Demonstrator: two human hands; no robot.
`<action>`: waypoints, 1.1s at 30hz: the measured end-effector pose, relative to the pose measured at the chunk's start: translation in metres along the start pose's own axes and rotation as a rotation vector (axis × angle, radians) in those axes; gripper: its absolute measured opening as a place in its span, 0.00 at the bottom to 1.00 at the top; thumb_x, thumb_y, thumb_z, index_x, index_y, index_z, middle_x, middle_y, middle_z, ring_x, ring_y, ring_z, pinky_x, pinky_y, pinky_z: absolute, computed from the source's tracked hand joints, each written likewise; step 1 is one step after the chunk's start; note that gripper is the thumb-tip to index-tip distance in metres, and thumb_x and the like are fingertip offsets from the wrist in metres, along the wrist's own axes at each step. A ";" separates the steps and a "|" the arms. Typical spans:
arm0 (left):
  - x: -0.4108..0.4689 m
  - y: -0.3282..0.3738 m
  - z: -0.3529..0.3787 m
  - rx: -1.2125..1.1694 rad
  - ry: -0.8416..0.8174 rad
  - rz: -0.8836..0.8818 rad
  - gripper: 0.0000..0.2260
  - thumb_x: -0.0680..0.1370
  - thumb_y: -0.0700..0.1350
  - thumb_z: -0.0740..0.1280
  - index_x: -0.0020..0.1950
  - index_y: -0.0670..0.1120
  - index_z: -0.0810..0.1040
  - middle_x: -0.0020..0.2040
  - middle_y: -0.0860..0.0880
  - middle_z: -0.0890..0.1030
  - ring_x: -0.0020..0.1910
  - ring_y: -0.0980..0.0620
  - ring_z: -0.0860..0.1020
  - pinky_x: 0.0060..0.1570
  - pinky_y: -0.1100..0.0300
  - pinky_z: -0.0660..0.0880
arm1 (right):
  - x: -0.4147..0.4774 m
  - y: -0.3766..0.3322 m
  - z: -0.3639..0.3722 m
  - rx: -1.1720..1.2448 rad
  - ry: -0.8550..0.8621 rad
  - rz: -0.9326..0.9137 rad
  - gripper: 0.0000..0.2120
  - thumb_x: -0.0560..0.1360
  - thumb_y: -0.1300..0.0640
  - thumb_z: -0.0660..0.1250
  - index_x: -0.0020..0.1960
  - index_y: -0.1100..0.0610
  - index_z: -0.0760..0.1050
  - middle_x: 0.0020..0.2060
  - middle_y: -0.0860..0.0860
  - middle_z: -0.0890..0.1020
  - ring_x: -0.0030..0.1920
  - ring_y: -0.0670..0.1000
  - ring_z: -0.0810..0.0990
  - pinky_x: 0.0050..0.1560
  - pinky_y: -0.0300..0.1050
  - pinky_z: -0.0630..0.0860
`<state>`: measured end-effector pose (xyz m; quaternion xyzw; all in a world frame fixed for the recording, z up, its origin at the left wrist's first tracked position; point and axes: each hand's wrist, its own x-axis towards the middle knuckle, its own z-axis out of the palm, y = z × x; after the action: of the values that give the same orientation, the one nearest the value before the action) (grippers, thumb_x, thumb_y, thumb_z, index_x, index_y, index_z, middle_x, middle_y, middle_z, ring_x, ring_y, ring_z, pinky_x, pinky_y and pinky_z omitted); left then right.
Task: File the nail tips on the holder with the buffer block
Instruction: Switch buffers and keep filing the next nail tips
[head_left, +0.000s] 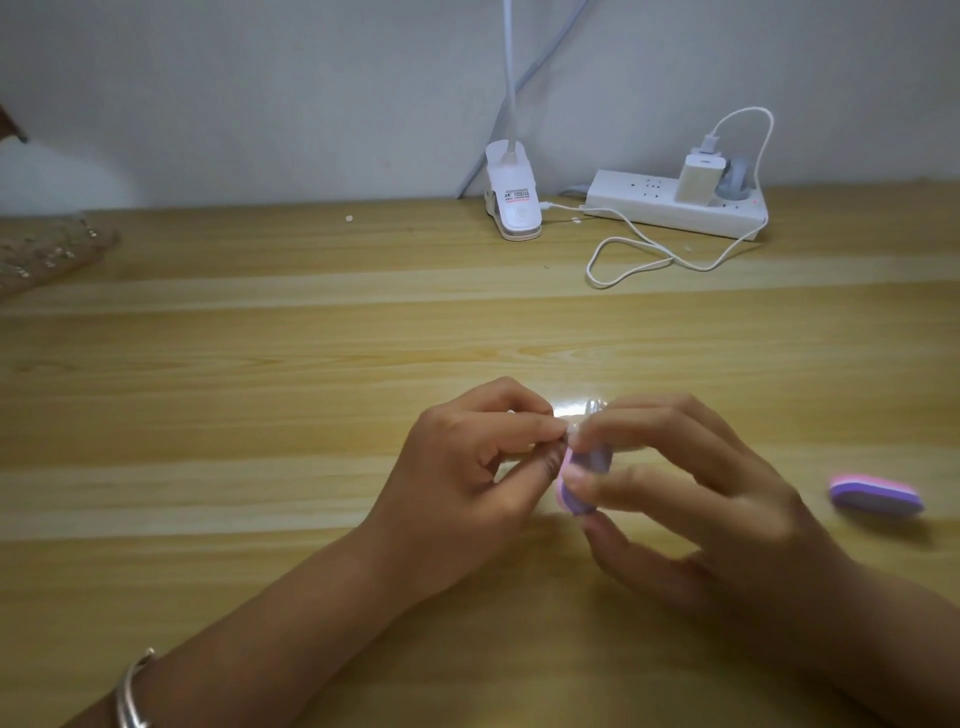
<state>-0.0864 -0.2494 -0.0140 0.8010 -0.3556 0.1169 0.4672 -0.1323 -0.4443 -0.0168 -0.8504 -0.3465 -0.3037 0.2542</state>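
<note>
— While the right hand is gripping the buffer block between thumb and fingers, what is the left hand doing?
— It's pinching a small clear piece, blurred, just beside the block's top, above the table. A second block is lying well apart at right.

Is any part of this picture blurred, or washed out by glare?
Head view: the right hand and the buffer it grips are motion-blurred; the left hand, pinching the holder, is sharper; glare whitens the table just behind the hands; the spare buffer at right is slightly soft.
</note>
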 end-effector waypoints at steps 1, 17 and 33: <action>0.000 0.000 0.000 -0.004 0.003 -0.002 0.06 0.74 0.36 0.69 0.47 0.42 0.86 0.42 0.50 0.81 0.39 0.55 0.79 0.35 0.62 0.73 | 0.000 0.000 0.000 -0.017 -0.008 -0.017 0.06 0.77 0.63 0.72 0.47 0.65 0.84 0.50 0.59 0.82 0.50 0.58 0.81 0.55 0.46 0.76; 0.001 0.002 -0.001 -0.128 0.003 -0.048 0.07 0.74 0.37 0.69 0.48 0.41 0.86 0.42 0.48 0.83 0.38 0.51 0.81 0.34 0.58 0.75 | -0.001 -0.003 0.000 -0.027 0.035 -0.058 0.05 0.75 0.64 0.74 0.48 0.66 0.84 0.49 0.59 0.82 0.50 0.58 0.82 0.54 0.47 0.77; 0.001 0.000 -0.001 -0.281 -0.019 -0.113 0.07 0.76 0.41 0.70 0.47 0.40 0.86 0.43 0.47 0.83 0.41 0.47 0.82 0.37 0.46 0.75 | 0.000 -0.002 0.001 -0.053 0.090 -0.076 0.04 0.75 0.65 0.74 0.47 0.67 0.84 0.48 0.60 0.83 0.50 0.59 0.82 0.56 0.47 0.77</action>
<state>-0.0854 -0.2491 -0.0131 0.7475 -0.3270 0.0319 0.5774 -0.1334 -0.4426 -0.0165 -0.8285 -0.3586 -0.3601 0.2353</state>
